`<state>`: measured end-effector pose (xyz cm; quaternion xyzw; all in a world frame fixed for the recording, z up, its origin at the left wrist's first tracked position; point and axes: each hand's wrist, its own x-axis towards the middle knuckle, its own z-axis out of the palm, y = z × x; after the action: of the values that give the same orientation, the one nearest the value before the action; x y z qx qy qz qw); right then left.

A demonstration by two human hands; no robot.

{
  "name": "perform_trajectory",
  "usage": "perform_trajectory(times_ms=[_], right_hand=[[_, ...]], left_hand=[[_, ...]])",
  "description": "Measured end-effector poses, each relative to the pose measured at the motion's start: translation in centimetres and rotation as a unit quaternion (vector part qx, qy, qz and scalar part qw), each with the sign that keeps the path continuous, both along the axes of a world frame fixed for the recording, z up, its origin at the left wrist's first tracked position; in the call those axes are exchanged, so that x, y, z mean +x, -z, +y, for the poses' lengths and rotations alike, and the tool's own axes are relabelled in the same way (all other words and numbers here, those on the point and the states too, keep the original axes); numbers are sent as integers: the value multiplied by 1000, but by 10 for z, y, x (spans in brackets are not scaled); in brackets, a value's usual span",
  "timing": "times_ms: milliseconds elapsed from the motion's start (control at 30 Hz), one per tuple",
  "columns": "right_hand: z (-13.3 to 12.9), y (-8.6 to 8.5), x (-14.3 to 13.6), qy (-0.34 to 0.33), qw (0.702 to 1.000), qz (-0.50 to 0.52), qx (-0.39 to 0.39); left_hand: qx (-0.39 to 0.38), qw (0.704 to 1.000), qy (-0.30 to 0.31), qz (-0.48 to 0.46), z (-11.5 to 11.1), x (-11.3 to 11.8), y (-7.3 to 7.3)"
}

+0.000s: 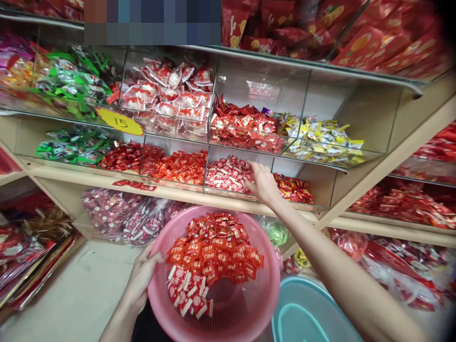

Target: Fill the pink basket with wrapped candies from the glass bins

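While I read "15" on the far-left yellow tag point(120, 122), left hand point(144, 273) grips the near pink basket point(273, 285); red sweets point(221, 251) inside, lettering illegible. Right hand point(264, 183) is at the far red-and-white sweets point(228, 174); can't tell if grasping.

A pale wooden shelf point(71, 179) is running across the view and supporting a row of clear-walled compartments point(322, 183). From left to right, the row is holding green-wrapped sweets point(64, 147), dark red packets point(123, 156), orange-red packets point(185, 166), red-and-white packets point(226, 173) and red-and-yellow packets point(294, 189). A few loose red packets point(134, 184) are lying along the shelf's front edge. Above, a clear tier point(327, 95) is carrying more green-wrapped sweets, puffy red-and-white packs point(167, 99), shiny red packets point(245, 128) and yellow-and-white packets point(324, 137).
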<state>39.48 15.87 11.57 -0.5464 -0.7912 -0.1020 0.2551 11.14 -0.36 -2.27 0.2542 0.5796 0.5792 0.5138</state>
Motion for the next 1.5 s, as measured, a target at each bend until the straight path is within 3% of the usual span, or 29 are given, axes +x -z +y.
perform_trajectory(times_ms=[67, 133, 233, 333, 433, 667, 800, 900, 1033, 1133, 1200, 1333, 1500], right_hand=[[-23, 6, -10, -119, 991, 55, -27], [-51, 18, -25, -239, 963, 82, -96], [-91, 43, -51, -344, 912, 54, -216], [-115, 66, -73, -399, 874, 3, -278], [-123, 84, -84, -436, 854, -37, -281], [-130, 106, -88, -484, 826, -111, -268], [-134, 105, -88, -488, 821, -137, -263], [-130, 88, -83, -487, 830, -126, -242], [-96, 46, -56, -391, 902, -73, -169], [-48, 18, -22, -264, 961, -29, -78], [-12, 7, 0, -181, 983, 0, -36], [40, 4, 20, -86, 996, -9, -35], [61, 20, 12, -120, 991, 6, -51]], left_hand=[[9, 1000, 11, 0, -1, 1, -1], [16, 1000, 4, 7, -1, 2, -3], [7, 1000, 6, 3, -2, 3, -3], [17, 1000, 15, 2, -3, 2, -2], [29, 999, 23, 1, -2, 1, -1], [32, 999, 28, 14, 0, 0, 4], [22, 999, 30, 20, 1, 0, 5], [5, 999, 37, 5, 0, 0, 5], [-13, 1000, 23, -7, 0, -1, 8], [-42, 999, 18, -13, 2, -2, 10], [-41, 999, 14, -8, 4, -2, 11], [-34, 999, 16, 0, 7, 2, 14], [-32, 999, 23, 4, 4, 10, 19]])
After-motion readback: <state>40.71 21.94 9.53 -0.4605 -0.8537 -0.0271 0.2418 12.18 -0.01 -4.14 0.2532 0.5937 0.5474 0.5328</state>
